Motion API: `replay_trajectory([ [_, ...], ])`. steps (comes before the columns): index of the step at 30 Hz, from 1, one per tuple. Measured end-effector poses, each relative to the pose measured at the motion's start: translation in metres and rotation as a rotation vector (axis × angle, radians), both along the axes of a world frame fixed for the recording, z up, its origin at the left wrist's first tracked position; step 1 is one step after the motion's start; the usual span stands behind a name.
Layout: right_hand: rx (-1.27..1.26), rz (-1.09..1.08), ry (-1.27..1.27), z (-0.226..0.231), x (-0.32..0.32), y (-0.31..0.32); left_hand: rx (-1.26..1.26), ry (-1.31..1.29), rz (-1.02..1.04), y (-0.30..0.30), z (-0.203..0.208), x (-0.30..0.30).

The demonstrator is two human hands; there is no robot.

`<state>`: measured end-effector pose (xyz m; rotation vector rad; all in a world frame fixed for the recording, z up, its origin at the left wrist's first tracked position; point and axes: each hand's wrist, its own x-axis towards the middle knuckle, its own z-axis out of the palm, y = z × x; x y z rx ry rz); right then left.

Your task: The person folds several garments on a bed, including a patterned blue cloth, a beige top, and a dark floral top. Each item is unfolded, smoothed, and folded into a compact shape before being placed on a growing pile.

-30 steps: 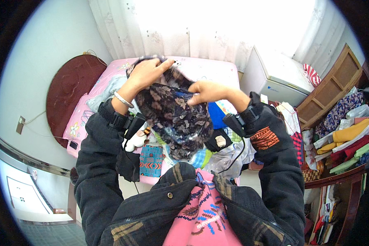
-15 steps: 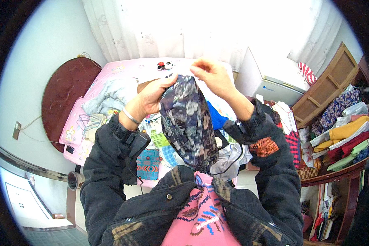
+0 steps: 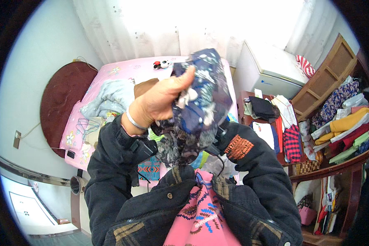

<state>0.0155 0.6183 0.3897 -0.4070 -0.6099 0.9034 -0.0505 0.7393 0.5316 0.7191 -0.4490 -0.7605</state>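
My left hand is closed on a thin, dark garment with a blue, grey and white flower print, its thumb lying over the cloth. The garment is bunched up, raised above the bed and hanging toward my chest. My right sleeve reaches in from the right and ends behind the cloth, so my right hand and its fingers are hidden. Beneath the garment, partly covered, lie other clothes and a folded teal and orange patterned cloth.
A pink flowered bed bears a pale blue garment and a small panda toy. To the right are a white chest freezer, a red-and-black checked garment and a cabinet heaped with folded clothes. A round brown board leans left.
The garment has been lifted and swung up and to the right, showing bluer print. My right hand, earlier visible at its top edge, has dropped behind it. My left hand keeps its grip.
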Motion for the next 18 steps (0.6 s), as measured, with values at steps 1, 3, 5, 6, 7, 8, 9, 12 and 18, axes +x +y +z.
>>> replay_trajectory([
  [1,-0.048,0.0,-0.052,0.005,-0.001,0.003,0.086,-0.077,0.116,0.011,0.001,0.004],
  [3,-0.372,-0.119,-0.373,0.022,0.005,0.0,0.091,-0.021,0.23,0.036,-0.004,0.01],
  [5,-0.381,-0.053,-0.385,0.039,0.01,-0.007,0.073,0.031,0.35,0.062,-0.011,0.016],
  [6,-0.23,0.093,-0.075,0.047,0.012,-0.01,0.032,0.032,0.359,0.074,-0.014,0.018],
  [7,-0.293,-0.058,-0.058,0.053,0.014,-0.015,0.009,0.052,0.386,0.085,-0.017,0.019],
  [8,-0.445,-0.2,-0.106,0.06,0.018,-0.022,0.032,0.034,0.449,0.094,-0.018,0.02],
  [9,-0.469,-0.27,-0.213,0.067,0.023,-0.029,0.024,0.013,0.517,0.102,-0.019,0.019],
  [12,-0.617,-0.503,-0.164,0.086,0.035,-0.052,0.083,-0.018,0.617,0.121,-0.012,0.018],
  [18,-0.841,-1.335,-0.674,0.117,0.049,-0.087,0.14,-0.056,0.63,0.132,-0.009,0.016],
])
